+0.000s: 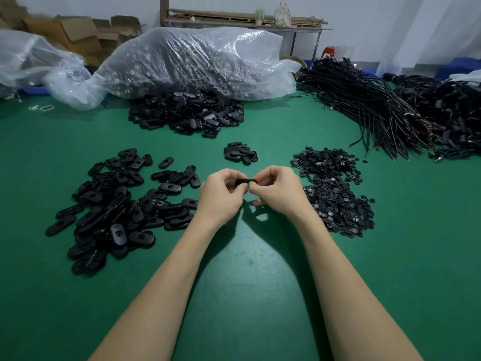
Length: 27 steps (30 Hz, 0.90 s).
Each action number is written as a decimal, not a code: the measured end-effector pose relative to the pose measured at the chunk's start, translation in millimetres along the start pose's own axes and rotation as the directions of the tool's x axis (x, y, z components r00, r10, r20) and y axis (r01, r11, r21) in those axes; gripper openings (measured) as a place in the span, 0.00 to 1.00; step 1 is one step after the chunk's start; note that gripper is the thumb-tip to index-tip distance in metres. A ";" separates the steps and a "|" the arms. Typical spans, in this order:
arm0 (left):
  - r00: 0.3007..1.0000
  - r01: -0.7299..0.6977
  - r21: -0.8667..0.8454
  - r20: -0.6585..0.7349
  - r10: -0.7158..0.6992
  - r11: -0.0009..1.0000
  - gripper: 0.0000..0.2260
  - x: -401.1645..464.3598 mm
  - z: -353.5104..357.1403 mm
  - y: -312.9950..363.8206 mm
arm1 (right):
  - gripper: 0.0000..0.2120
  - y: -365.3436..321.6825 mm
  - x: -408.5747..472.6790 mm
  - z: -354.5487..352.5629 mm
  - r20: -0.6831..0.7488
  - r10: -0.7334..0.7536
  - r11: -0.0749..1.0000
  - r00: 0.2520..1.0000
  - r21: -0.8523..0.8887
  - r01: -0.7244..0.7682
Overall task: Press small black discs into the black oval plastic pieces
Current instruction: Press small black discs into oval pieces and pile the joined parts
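Note:
My left hand [221, 195] and my right hand [279, 190] meet above the middle of the green table [247, 269], both pinching one black oval piece [244, 182] between their fingertips. Whether a disc is in it is hidden by the fingers. A large pile of black oval pieces [117, 207] lies to the left of my hands. To the right lies a heap of small black discs [335, 191]. A small stack of oval pieces [240, 152] sits just beyond my hands.
Farther back lies another heap of oval pieces [187, 113] spilling from a clear plastic bag [197, 61]. Bundles of black cables [377, 110] fill the back right. Cardboard boxes [75, 32] and a shelf [244, 20] stand against the wall.

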<state>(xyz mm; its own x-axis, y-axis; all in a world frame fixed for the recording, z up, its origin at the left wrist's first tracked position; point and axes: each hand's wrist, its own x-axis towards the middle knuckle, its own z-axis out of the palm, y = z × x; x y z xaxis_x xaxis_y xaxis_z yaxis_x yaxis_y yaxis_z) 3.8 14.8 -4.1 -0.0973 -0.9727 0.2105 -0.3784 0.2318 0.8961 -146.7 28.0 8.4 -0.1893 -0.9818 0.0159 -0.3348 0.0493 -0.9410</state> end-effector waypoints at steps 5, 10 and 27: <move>0.998 -0.024 0.018 -0.053 0.025 1.000 0.03 -2.0 2.8 2.9 | 0.05 -1.4 -2.6 1.5 -0.004 -0.033 0.999 0.999 0.031 0.033; 0.986 -0.167 -0.090 0.007 0.169 0.982 0.08 2.5 -6.9 4.2 | 0.03 -2.1 -1.4 -9.7 0.049 -0.029 0.931 0.998 0.366 0.009; 0.994 -0.023 0.419 -0.088 0.066 0.908 0.05 85.2 6.5 -7.3 | 0.03 11.3 9.8 5.5 -0.050 0.095 0.975 0.994 0.208 -0.082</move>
<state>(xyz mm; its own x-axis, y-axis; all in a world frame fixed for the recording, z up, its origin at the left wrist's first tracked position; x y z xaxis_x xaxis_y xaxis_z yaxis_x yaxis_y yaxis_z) -7.7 -69.7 4.8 -0.0408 -0.9522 0.3029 -0.7272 0.2362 0.6445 -147.3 18.0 -3.9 -0.2662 -0.9623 -0.0564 -0.1187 0.0908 -0.9888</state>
